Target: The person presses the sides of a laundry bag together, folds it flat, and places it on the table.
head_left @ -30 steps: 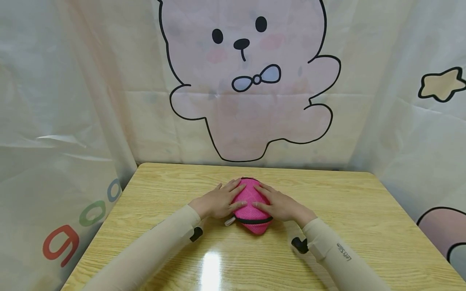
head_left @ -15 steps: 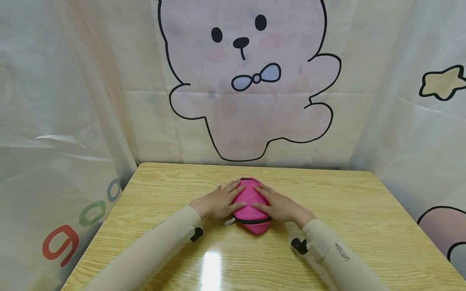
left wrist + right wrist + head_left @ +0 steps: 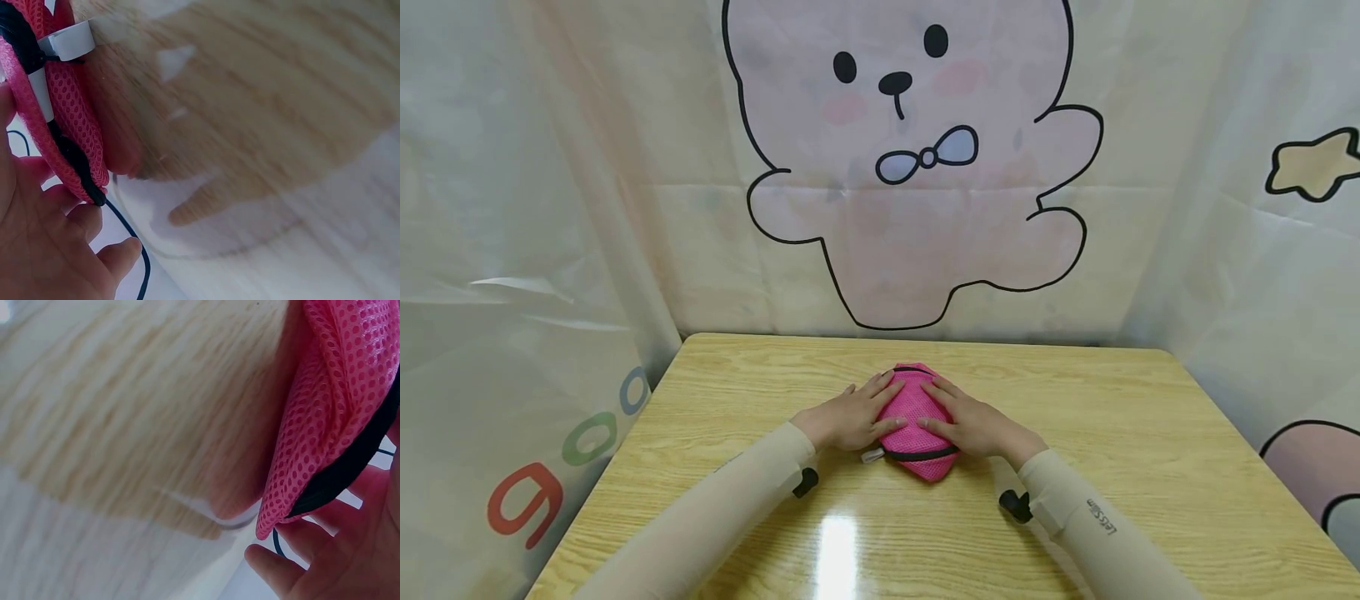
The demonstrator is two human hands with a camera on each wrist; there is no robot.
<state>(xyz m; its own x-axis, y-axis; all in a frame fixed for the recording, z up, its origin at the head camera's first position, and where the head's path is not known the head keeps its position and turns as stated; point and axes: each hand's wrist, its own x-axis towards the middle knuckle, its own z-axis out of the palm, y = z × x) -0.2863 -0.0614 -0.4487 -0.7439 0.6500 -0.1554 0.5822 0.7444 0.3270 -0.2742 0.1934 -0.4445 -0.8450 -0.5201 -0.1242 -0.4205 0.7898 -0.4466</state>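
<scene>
A bright pink mesh pouch [image 3: 917, 408] with black zipper edging lies on the table between the two hands. My left hand [image 3: 848, 417] rests on its left side, fingers spread across the mesh. On the right side, my right hand [image 3: 981, 421] lies the same way, fingers extended over the top. A small white tag [image 3: 872, 455] sticks out at the pouch's near left. The left wrist view shows fingers along the black edging [image 3: 78, 159] and a white zipper piece [image 3: 72, 41]. In the right wrist view, fingers touch the pouch [image 3: 325, 419] from beside it. Its contents cannot be seen.
The pouch is on a glossy wood-grain table [image 3: 737, 367]. A curtain with a printed bear [image 3: 898, 208] hangs behind the far edge, and curtains also stand at both sides. Black wrist pieces [image 3: 1015, 506] show under the cream sleeves [image 3: 1086, 521].
The head view has tilted very slightly. Both hands and the pouch keep the same place on the table.
</scene>
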